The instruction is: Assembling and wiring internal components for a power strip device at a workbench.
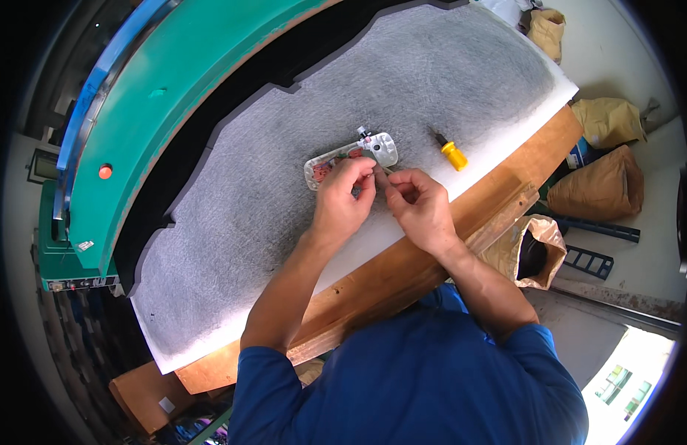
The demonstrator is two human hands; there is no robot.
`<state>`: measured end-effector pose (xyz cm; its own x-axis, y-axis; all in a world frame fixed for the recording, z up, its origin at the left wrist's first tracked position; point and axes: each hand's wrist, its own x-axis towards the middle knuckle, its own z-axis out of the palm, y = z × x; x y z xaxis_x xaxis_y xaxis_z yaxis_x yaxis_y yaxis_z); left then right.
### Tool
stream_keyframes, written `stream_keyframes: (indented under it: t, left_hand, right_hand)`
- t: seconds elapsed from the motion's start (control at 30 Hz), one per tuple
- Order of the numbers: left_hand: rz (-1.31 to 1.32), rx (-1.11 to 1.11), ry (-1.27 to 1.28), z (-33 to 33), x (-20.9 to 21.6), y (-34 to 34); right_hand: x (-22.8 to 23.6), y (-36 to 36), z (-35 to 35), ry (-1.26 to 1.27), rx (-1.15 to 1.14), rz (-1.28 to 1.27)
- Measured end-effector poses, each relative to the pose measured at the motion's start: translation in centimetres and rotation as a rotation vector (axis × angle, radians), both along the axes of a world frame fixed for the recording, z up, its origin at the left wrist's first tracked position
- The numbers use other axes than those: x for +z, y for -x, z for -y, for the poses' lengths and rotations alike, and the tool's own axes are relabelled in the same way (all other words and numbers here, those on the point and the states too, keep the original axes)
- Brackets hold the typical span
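My left hand (345, 199) and my right hand (423, 211) meet over the worktop, each with thumb and forefinger closed in a pinch. Between the fingertips is something small and thin that I cannot make out. Just beyond them lies an oblong, pale metal casing (388, 150), partly covered by my left fingers. Reddish wire-like parts (322, 172) sit in its left end, and a small fitting (363, 133) sticks out at its far edge. To the right, apart from both hands, rests a screwdriver with a yellow handle (454, 156), its dark tip pointing away.
A grey, scuffed worktop (247, 185) with a wooden front edge (499, 182) lies before me. Along its far left curves a green machine (136, 126) with an orange button (105, 171). Brown paper bags (606, 185) stand right; a cardboard box (147, 393) is lower left.
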<state>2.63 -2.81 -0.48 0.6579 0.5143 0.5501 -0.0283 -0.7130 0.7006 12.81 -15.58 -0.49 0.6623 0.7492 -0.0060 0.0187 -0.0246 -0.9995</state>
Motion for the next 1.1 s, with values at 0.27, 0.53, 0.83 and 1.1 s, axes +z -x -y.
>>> stream_keyframes:
  t: [0.27,0.53,0.83,1.1]
  left_hand:
    - [0.003,0.004,-0.024,-0.4,-0.6,0.2]
    - [0.111,0.093,0.482,1.0,-2.0,0.1]
    - [0.175,0.085,0.585,1.4,-1.9,0.2]
    - [0.16,0.115,0.607,1.4,-2.3,0.3]
  right_hand:
    - [-0.2,0.4,-0.2,0.023,0.0,0.063]
    - [-0.1,1.0,-0.5,0.0,-0.019,0.022]
    - [-0.2,1.1,-0.8,0.007,-0.061,0.04]
    - [-0.3,1.2,-1.0,-0.01,-0.076,0.063]
